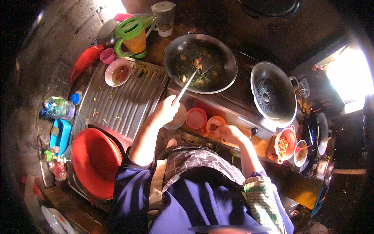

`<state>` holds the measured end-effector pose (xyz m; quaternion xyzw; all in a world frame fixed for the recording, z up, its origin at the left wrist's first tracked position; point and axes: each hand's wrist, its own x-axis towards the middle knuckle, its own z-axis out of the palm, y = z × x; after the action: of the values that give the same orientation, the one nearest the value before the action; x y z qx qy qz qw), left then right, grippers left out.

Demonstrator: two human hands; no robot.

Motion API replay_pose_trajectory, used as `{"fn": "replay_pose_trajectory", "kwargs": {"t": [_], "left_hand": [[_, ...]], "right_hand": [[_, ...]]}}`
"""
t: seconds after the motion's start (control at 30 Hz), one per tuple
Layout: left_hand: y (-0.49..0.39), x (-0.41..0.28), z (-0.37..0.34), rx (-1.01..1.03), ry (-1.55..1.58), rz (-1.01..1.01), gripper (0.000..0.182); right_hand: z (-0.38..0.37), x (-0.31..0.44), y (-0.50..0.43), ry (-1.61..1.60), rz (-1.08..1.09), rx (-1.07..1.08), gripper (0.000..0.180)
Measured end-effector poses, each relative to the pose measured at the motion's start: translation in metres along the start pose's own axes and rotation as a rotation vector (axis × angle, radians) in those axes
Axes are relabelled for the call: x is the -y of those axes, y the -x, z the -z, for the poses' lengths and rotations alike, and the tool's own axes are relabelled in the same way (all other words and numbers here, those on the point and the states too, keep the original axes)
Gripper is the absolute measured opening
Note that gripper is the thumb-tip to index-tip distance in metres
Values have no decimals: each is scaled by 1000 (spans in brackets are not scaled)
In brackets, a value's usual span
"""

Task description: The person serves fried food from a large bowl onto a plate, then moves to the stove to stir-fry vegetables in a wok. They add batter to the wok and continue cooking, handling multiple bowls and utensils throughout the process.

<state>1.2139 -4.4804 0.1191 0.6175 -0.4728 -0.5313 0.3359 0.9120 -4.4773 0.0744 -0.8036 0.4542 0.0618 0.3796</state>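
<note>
My left hand point(166, 111) grips the handle of a metal spatula point(187, 85). The far end of the spatula rests in a large wok point(229, 74), among leafy greens point(200, 80) and pale brown pieces of food point(197, 63). My right hand point(229, 134) is at an orange cup point(209, 130) with white contents, its fingers closed on what looks like a small spoon point(213, 127) dipped into the cup. The spoon's handle is mostly hidden by the fingers. Touching distance to the left of that cup is a red cup point(196, 117), also with pale contents.
A second wok point(273, 90) sits at right on the stove point(233, 112). Farther right is a red colander point(287, 140) of chopped food. At left, a ribbed steel drainboard point(125, 102) bears a bowl of liquid point(118, 73); a large red basin point(93, 163) stands nearer. Behind are a green-lidded pitcher point(134, 38) and a blender jug point(163, 19).
</note>
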Motion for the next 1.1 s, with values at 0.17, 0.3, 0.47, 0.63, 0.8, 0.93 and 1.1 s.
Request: {"fn": "replay_pose_trajectory", "kwargs": {"t": [0.17, 0.3, 0.47, 0.63, 0.8, 0.93, 1.1], "left_hand": [[31, -16, 7, 125, 315, 37, 17], [50, -22, 7, 101, 156, -7, 23], [66, -27, 5, 104, 190, 7, 32], [77, -31, 4, 137, 323, -6, 33], [79, -26, 4, 152, 317, -18, 31], [80, -20, 1, 119, 481, 40, 38], [81, -7, -6, 52, 376, -2, 36]], "right_hand": [[47, 11, -41, 6, 98, -729, 21], [65, 14, -64, 405, -70, -787, 51], [75, 21, -91, 566, -63, -800, 63], [84, 35, -98, 609, -39, -743, 62], [118, 90, -57, 348, 167, -924, 49], [135, 162, 36, -84, 684, -809, 37], [129, 202, 99, -418, 1040, -178, 29]]}}
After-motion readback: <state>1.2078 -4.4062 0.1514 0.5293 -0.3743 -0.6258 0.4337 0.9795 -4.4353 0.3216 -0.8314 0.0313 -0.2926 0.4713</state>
